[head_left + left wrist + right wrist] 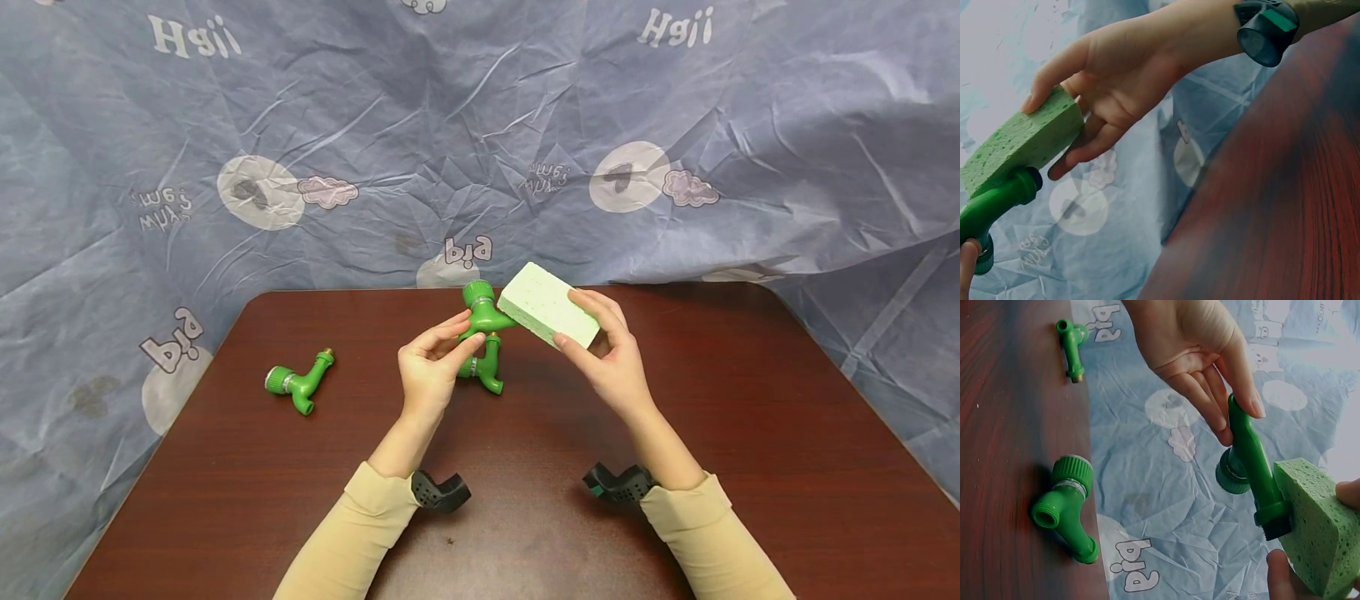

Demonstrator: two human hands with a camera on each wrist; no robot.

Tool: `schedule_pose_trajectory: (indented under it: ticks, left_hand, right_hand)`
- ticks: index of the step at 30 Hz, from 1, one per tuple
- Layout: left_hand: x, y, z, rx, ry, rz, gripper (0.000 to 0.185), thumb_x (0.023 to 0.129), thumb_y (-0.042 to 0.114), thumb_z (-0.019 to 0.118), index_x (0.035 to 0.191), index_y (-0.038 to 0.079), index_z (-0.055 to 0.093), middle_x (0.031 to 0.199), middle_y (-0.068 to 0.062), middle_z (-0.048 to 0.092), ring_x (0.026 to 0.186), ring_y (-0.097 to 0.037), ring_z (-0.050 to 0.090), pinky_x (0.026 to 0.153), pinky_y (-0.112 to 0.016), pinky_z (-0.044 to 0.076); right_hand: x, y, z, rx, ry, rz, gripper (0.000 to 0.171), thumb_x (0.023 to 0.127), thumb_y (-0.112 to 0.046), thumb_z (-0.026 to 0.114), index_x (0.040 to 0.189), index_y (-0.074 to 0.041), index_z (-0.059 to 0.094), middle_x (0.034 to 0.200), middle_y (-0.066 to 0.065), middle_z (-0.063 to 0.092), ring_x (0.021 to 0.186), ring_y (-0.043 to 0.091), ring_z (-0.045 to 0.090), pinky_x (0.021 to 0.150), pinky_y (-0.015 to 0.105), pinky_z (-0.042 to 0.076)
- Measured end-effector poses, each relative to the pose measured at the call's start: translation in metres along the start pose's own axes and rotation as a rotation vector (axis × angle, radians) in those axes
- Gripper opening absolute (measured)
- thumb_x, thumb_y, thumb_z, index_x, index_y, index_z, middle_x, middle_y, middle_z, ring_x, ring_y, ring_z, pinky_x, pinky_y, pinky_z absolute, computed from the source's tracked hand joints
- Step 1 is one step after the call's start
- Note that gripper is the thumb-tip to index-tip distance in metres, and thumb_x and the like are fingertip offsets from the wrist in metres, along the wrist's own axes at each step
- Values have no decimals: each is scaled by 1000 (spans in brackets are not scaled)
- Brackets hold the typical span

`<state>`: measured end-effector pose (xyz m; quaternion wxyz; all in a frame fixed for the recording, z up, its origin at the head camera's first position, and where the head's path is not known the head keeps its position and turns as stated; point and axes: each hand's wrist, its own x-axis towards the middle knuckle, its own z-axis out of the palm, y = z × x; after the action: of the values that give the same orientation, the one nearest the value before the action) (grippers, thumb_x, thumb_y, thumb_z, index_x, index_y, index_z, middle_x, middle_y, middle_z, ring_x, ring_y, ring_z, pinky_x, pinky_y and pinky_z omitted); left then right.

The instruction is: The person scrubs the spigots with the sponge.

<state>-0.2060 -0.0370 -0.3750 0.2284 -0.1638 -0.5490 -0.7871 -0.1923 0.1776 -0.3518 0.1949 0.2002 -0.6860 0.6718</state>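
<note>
Leftmost, spare fitting: a green plastic tap-shaped hose fitting (298,384) lies on the dark brown wooden table (750,467), near its left edge, well apart from both hands.
Left hand: the left hand (429,367) is raised above the table's middle, thumb and fingertips pinching a second green plastic tap fitting (483,312) by its narrow spout end.
Under the hands: a third green plastic tap fitting (483,371) rests on the table just below, toward the far edge.
Right hand: the right hand (611,354) grips a pale green rectangular sponge block (547,315), thumb on one side and fingers on the other, one end touching the held fitting's threaded mouth.
Risk: the light pinch looks the weak point; a firm push from the sponge could twist the fitting loose and drop it onto the one below.
</note>
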Motion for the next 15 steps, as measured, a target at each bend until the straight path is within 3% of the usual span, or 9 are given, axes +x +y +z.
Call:
schedule_pose_trajectory:
  ticks: [4, 10, 15]
  left_hand:
    - [-3, -2, 3, -19, 4, -9, 24, 70, -16, 73, 92, -20, 64, 105, -27, 64, 83, -23, 69, 71, -31, 56]
    - [-7, -5, 6, -12, -78, -45, 23, 69, -15, 75, 90, -19, 65, 106, -27, 64, 83, -21, 68, 72, -28, 55]
    - [-8, -4, 6, -41, -85, -105, 22, 76, -8, 72, 94, -18, 64, 105, -24, 65, 82, -17, 67, 69, -25, 55]
  right_hand:
    - [-1, 2, 2, 58, 18, 11, 54, 78, 17, 63, 129, 9, 49, 132, 10, 40, 102, 18, 49, 74, 17, 50]
    - [-2, 3, 5, 78, -9, 38, 57, 74, 20, 66, 128, 11, 49, 132, 11, 40, 104, 19, 49, 75, 17, 50]
    - [-2, 5, 5, 77, 6, 44, 60, 70, 22, 67, 127, 11, 50, 131, 11, 40, 103, 20, 50, 74, 17, 50]
